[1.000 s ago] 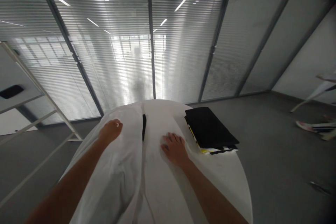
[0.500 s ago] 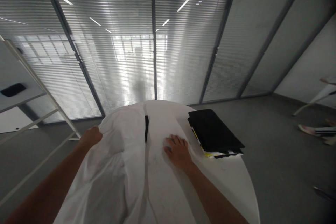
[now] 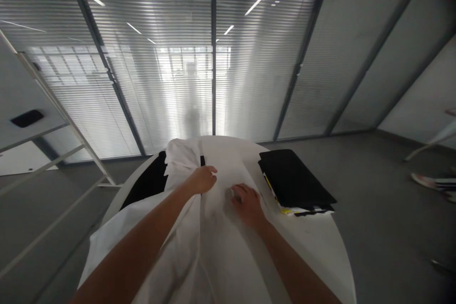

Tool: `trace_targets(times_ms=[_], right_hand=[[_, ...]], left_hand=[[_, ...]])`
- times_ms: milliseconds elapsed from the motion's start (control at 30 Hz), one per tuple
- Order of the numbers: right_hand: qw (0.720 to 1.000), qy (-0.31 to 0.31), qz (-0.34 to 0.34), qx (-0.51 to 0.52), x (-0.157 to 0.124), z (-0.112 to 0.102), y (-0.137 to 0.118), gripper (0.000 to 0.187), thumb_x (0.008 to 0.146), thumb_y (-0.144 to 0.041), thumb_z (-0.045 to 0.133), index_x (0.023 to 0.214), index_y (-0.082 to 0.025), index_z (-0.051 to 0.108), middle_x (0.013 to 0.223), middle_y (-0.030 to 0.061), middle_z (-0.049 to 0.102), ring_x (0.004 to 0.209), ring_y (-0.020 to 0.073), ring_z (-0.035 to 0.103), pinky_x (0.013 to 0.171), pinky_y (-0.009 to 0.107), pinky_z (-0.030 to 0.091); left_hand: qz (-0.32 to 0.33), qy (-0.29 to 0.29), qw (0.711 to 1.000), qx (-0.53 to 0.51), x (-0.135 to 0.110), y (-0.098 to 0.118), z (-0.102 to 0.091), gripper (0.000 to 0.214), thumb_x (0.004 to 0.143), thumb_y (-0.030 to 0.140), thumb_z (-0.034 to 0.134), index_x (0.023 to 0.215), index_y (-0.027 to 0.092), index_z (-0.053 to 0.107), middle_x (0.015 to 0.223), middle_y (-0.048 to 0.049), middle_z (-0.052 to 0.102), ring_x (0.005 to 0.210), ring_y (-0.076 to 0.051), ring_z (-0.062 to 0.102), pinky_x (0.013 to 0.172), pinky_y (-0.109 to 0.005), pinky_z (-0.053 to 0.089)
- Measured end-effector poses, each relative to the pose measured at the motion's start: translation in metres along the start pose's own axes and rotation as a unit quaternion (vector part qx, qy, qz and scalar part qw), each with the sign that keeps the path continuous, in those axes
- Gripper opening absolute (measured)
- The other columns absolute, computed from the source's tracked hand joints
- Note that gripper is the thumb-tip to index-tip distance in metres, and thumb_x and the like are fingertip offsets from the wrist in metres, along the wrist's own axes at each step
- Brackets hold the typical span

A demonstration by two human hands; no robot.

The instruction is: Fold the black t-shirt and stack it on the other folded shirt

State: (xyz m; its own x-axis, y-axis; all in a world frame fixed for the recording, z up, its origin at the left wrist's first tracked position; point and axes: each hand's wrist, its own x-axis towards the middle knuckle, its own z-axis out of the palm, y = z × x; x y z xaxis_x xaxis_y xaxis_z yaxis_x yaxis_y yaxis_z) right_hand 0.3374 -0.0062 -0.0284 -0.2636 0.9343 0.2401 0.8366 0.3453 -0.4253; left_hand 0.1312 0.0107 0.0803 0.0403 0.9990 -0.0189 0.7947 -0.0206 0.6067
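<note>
A long white garment (image 3: 178, 247) lies over a round white table (image 3: 320, 251), its left part drawn inward in loose folds. My left hand (image 3: 204, 179) is closed on the folded-over cloth near the middle, fingers curled and partly hidden. Just right of it, my right hand (image 3: 249, 203) rests palm down on or just above the cloth, fingers apart and slightly bent, holding nothing. A flat black piece (image 3: 147, 180) shows from beneath the garment on the left. Close to my right hand lies a stack of flat black items (image 3: 295, 178) with yellow and white edges.
A wheel-less white frame stand (image 3: 83, 145) with a board rises on the left. Glass partitions with blinds (image 3: 171, 104) stand beyond the table. At the far right are another person's shoe (image 3: 427, 181) and a pale furniture leg (image 3: 423, 147) on the grey floor.
My left hand has swung from the table's left edge to the middle, bringing the garment's left side inward and uncovering the black piece. My right hand's fingers have bent slightly.
</note>
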Motion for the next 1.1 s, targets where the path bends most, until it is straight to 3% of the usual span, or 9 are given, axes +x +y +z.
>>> trace_targets(times_ms=[167,267,333,400,600,733,833,967,1100], right_hand=[[0.997,0.018,0.017,0.076,0.001,-0.005,0.004,0.039,0.082,-0.017,0.046,0.115,-0.024,0.063,0.120,0.0039,0.064,0.118,0.0200,0.053,0.106,0.036,0.031],[0.996,0.036,0.000,0.081,0.000,-0.006,0.003,0.039,0.080,-0.014,0.046,0.112,-0.022,0.065,0.115,0.0055,0.065,0.114,0.0212,0.055,0.105,0.037,0.031],[0.995,0.047,-0.011,0.092,0.000,-0.006,-0.002,0.037,0.080,-0.013,0.045,0.110,-0.020,0.065,0.113,0.0073,0.066,0.112,0.0218,0.057,0.103,0.036,0.033],[0.991,0.048,-0.003,0.125,0.000,-0.006,-0.012,0.035,0.081,-0.014,0.043,0.109,-0.019,0.064,0.110,0.0078,0.067,0.105,0.0205,0.059,0.097,0.033,0.039],[0.953,-0.105,0.066,0.277,0.003,-0.003,-0.082,0.025,0.090,-0.033,0.047,0.106,-0.021,0.062,0.081,0.0029,0.068,0.069,0.0146,0.061,0.066,0.026,0.045],[0.822,-0.269,0.168,0.474,0.005,-0.002,-0.124,0.034,0.089,-0.050,0.046,0.097,-0.019,0.058,0.076,0.0034,0.067,0.050,0.0115,0.056,0.048,0.023,0.040],[0.744,-0.301,0.169,0.572,0.006,-0.005,-0.132,0.031,0.080,-0.049,0.058,0.088,-0.019,0.058,0.071,-0.0006,0.060,0.051,0.0113,0.055,0.049,0.023,0.041],[0.740,-0.256,0.178,0.596,0.006,-0.013,-0.120,0.025,0.070,-0.038,0.066,0.083,-0.019,0.059,0.064,-0.0041,0.054,0.053,0.0093,0.048,0.051,0.021,0.038],[0.758,-0.226,0.200,0.578,0.000,-0.021,-0.109,0.029,0.072,-0.046,0.063,0.087,-0.020,0.060,0.070,-0.0014,0.059,0.059,0.0119,0.053,0.054,0.024,0.042]], left_hand=[[-0.065,0.062,0.980,0.178,-0.046,-0.038,-0.029,0.046,0.089,0.038,0.044,0.130,0.019,0.056,0.124,-0.0164,0.062,0.113,-0.028,0.059,0.096,-0.041,0.043],[-0.167,0.021,0.961,0.217,-0.082,-0.092,-0.058,0.046,0.085,0.050,0.046,0.105,0.013,0.065,0.105,-0.0225,0.067,0.096,-0.037,0.065,0.080,-0.046,0.047],[-0.167,-0.073,0.957,0.225,-0.103,-0.119,-0.070,0.042,0.087,0.051,0.041,0.083,0.016,0.064,0.089,-0.0163,0.069,0.086,-0.031,0.067,0.076,-0.039,0.046],[-0.143,-0.088,0.959,0.230,-0.120,-0.129,-0.074,0.038,0.089,0.049,0.040,0.075,0.019,0.059,0.083,-0.0124,0.069,0.082,-0.028,0.067,0.072,-0.035,0.044],[-0.094,-0.048,0.975,0.195,-0.142,-0.069,-0.066,0.027,0.090,0.042,0.043,0.073,0.023,0.054,0.075,-0.0064,0.065,0.073,-0.024,0.065,0.066,-0.031,0.040],[-0.023,-0.080,0.993,0.086,-0.145,-0.020,-0.058,0.027,0.091,0.042,0.041,0.075,0.025,0.054,0.073,-0.0044,0.066,0.069,-0.020,0.063,0.063,-0.029,0.040],[-0.001,-0.110,0.994,-0.002,-0.149,0.004,-0.049,0.024,0.090,0.040,0.042,0.083,0.025,0.060,0.080,-0.0032,0.068,0.071,-0.019,0.062,0.064,-0.028,0.042],[0.022,-0.152,0.984,-0.088,-0.150,0.013,-0.043,0.029,0.088,0.044,0.047,0.091,0.024,0.067,0.083,-0.0042,0.070,0.074,-0.018,0.063,0.068,-0.028,0.047],[-0.147,-0.134,0.970,-0.137,-0.121,-0.006,-0.047,0.038,0.085,0.054,0.050,0.086,0.019,0.064,0.077,-0.0080,0.068,0.061,-0.019,0.063,0.051,-0.027,0.048]])
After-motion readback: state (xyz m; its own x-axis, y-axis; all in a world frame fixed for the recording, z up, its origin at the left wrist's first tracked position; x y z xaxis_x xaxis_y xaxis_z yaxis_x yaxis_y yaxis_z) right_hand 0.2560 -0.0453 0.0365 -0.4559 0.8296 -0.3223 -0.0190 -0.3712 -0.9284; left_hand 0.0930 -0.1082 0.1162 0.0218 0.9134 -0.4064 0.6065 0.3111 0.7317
